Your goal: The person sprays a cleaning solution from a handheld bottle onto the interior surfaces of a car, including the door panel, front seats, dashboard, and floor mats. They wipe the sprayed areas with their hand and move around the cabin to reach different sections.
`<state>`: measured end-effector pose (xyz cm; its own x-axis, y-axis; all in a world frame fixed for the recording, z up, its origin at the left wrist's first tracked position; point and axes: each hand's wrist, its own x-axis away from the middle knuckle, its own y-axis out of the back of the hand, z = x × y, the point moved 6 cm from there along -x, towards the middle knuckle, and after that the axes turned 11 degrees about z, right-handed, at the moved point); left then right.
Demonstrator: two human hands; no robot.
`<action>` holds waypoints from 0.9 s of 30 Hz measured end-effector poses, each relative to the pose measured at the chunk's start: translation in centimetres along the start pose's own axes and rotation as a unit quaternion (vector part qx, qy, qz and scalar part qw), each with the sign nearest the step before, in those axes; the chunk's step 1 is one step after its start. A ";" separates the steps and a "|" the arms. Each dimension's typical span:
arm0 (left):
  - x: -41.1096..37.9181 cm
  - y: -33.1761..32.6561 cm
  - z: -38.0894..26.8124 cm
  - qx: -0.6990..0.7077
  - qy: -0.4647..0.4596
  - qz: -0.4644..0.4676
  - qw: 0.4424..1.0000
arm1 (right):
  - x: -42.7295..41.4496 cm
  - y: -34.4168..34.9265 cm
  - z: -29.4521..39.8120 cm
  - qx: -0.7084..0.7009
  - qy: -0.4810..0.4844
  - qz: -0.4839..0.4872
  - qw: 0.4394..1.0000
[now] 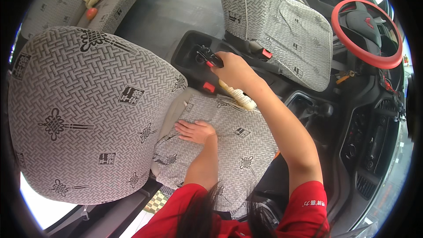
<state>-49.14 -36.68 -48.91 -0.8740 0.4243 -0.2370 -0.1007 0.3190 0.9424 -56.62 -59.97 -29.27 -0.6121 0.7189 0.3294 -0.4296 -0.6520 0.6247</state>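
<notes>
My left hand (197, 132) lies flat, fingers spread, on the passenger seat cushion (228, 152), which has a patterned grey fabric cover. My right hand (234, 69) reaches over the centre console and grips a small black object (208, 54) with a red part; its exact kind is unclear. That object is above the black console bin (185, 44), and my fingers hide part of it. Below my right wrist, a pale, cylindrical item bearing printing (243, 97) is wedged between the cushion and the console, partly covered by my forearm. Beside it is a red seat-belt buckle (209, 87).
The passenger backrest (82, 115) rises at left. Beyond the console are the driver's seat (297, 43), another red buckle (266, 54) and a red-covered steering wheel (338, 36). A gear lever (325, 109) and dashboard (366, 138) stand at right. A red, round object (91, 14) sits on the rear seat.
</notes>
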 end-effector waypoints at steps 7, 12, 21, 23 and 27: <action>-0.1 0.0 0.4 -0.002 0.004 0.017 1.000 | 4.3 1.8 0.9 -0.105 -0.158 0.125 0.974; -0.2 0.1 0.3 -0.006 0.009 0.021 1.000 | 6.1 1.4 3.5 -0.254 -0.049 0.130 0.957; -0.2 0.0 0.6 -0.008 0.013 0.024 1.000 | 10.6 3.2 1.6 -0.260 -0.128 0.062 0.955; -0.1 0.0 0.4 0.008 0.012 0.030 0.999 | 12.4 3.8 0.3 -0.255 -0.159 0.059 0.952; 0.0 -0.1 0.3 0.016 0.009 0.027 0.999 | 14.3 3.7 -0.9 -0.211 -0.215 0.081 0.950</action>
<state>-48.97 -36.42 -49.09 -0.8860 0.4270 -0.1809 -0.0377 0.3225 0.9458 -67.55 -52.34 -22.86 -0.4047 0.5736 0.7122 -0.6364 -0.7359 0.2311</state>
